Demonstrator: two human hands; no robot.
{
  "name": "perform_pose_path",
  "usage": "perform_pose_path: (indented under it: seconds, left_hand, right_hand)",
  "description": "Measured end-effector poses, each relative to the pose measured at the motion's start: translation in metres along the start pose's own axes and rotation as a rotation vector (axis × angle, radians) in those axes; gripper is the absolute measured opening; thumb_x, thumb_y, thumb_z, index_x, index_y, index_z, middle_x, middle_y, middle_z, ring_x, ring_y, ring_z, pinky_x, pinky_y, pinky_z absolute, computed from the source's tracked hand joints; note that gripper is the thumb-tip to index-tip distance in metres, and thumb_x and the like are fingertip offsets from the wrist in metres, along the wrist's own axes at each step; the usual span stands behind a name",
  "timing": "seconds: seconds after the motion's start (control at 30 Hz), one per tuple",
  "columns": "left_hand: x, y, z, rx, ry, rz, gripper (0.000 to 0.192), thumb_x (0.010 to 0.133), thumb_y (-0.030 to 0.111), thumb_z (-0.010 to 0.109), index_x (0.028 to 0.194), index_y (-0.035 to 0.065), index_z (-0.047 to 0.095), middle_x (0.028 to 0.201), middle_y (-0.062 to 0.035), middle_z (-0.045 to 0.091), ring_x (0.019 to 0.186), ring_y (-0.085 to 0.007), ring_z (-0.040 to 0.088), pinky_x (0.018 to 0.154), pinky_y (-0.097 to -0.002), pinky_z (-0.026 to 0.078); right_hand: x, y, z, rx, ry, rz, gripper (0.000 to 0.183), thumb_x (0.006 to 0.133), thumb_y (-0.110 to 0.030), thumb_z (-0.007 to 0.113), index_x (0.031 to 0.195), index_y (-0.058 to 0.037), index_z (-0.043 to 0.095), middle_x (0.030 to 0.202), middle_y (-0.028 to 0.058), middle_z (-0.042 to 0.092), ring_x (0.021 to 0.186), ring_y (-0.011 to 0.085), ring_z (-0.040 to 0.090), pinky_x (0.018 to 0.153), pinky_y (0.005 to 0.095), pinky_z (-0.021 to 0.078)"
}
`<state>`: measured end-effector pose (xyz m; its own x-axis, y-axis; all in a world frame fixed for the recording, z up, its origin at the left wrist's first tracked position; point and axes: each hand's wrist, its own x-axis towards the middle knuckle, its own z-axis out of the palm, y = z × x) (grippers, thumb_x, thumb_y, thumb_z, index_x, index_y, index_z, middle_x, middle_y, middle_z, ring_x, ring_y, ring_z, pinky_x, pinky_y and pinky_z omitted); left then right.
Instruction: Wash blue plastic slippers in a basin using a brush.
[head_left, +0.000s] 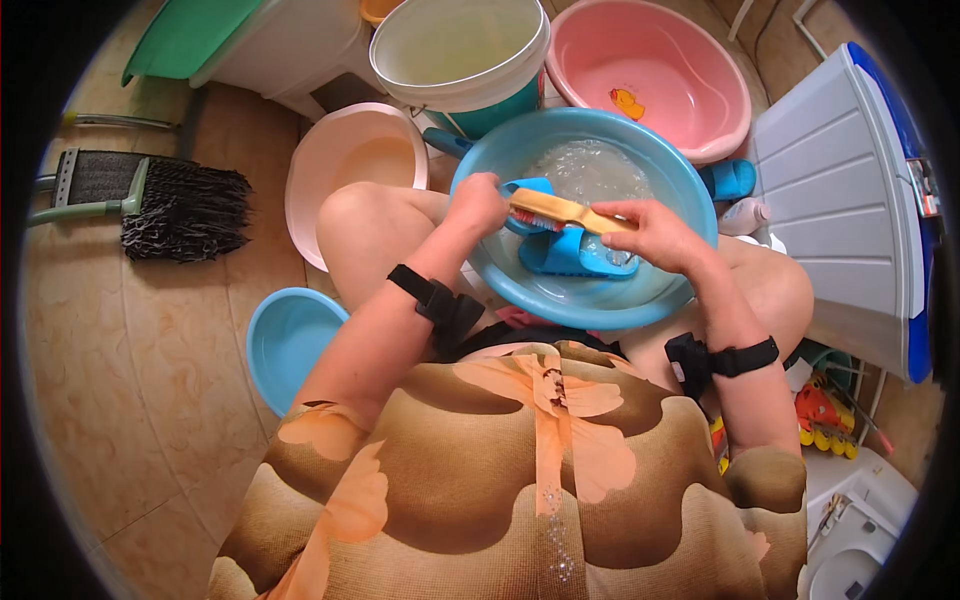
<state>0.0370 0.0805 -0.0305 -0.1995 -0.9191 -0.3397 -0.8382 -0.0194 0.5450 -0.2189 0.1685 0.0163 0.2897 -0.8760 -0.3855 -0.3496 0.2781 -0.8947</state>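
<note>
My left hand (480, 204) grips one blue plastic slipper (529, 185) at the left side of a large blue basin (585, 319). A wooden-handled scrub brush (566, 210) is in my right hand (652, 232), its red and white bristles facing down against or close beside that slipper; exact contact is unclear. Below the brush, a second blue slipper (559, 253) rests in the basin. Bubbly water (592, 169) lies behind the slippers. My fingers partly hide the held slipper.
Around the basin stand a pale pink tub (300, 187), a large bucket (457, 94), a pink basin (720, 82) and a small blue basin (296, 345). Another blue slipper (731, 180) and a bottle (742, 216) lie right. A mop (184, 210) lies left.
</note>
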Motion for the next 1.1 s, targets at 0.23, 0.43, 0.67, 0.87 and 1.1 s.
perform_pose_path:
  seconds: [0.23, 0.43, 0.67, 0.87, 1.1]
  left_hand:
    - [0.006, 0.006, -0.001, -0.102, -0.087, -0.096, 0.034, 0.072, 0.004, 0.058, 0.104, 0.0005, 0.066, 0.1, -0.0203, 0.065, 0.097, -0.0318, 0.063, 0.085, -0.0363, 0.049]
    - [0.01, -0.01, 0.006, -0.15, -0.003, -0.078, 0.036, 0.073, 0.001, 0.055, 0.107, 0.0001, 0.065, 0.095, -0.0198, 0.067, 0.087, -0.0291, 0.067, 0.08, -0.0342, 0.051]
    - [0.003, -0.006, -0.001, -0.06, 0.002, -0.014, 0.038, 0.073, 0.004, 0.055, 0.111, 0.0002, 0.063, 0.106, -0.0215, 0.063, 0.102, -0.0331, 0.06, 0.088, -0.0377, 0.047]
    - [-0.008, 0.0, 0.002, 0.153, 0.082, 0.18, 0.041, 0.072, 0.002, 0.055, 0.112, -0.0032, 0.06, 0.1, -0.0224, 0.065, 0.094, -0.0337, 0.063, 0.084, -0.0378, 0.049]
    - [-0.011, 0.008, -0.002, 0.183, -0.033, 0.174, 0.039, 0.07, 0.0, 0.056, 0.109, 0.002, 0.062, 0.095, -0.0232, 0.064, 0.093, -0.0362, 0.062, 0.082, -0.0401, 0.048]
  right_hand:
    - [-0.012, -0.018, -0.012, -0.063, 0.11, -0.042, 0.047, 0.079, -0.018, 0.067, 0.121, 0.0006, 0.057, 0.104, 0.0129, 0.066, 0.088, 0.0166, 0.061, 0.081, 0.0297, 0.0471]
    - [-0.013, -0.025, -0.007, -0.063, -0.069, 0.104, 0.048, 0.08, -0.021, 0.067, 0.123, -0.0024, 0.057, 0.101, 0.0102, 0.066, 0.082, 0.0148, 0.06, 0.074, 0.0274, 0.0466]
    - [-0.009, -0.017, -0.038, -0.023, 0.166, 0.206, 0.046, 0.077, -0.027, 0.067, 0.119, -0.0088, 0.062, 0.091, 0.0063, 0.066, 0.068, 0.0122, 0.056, 0.052, 0.0258, 0.0433]
    - [0.024, 0.05, -0.016, -0.771, 0.12, 0.381, 0.045, 0.074, -0.027, 0.069, 0.114, -0.0061, 0.064, 0.088, 0.0151, 0.067, 0.072, 0.0225, 0.063, 0.066, 0.0342, 0.0502]
    - [0.01, -0.003, -0.021, 0.025, 0.265, 0.282, 0.051, 0.077, -0.03, 0.067, 0.122, -0.007, 0.058, 0.085, 0.0057, 0.063, 0.058, 0.0148, 0.054, 0.046, 0.0295, 0.0425]
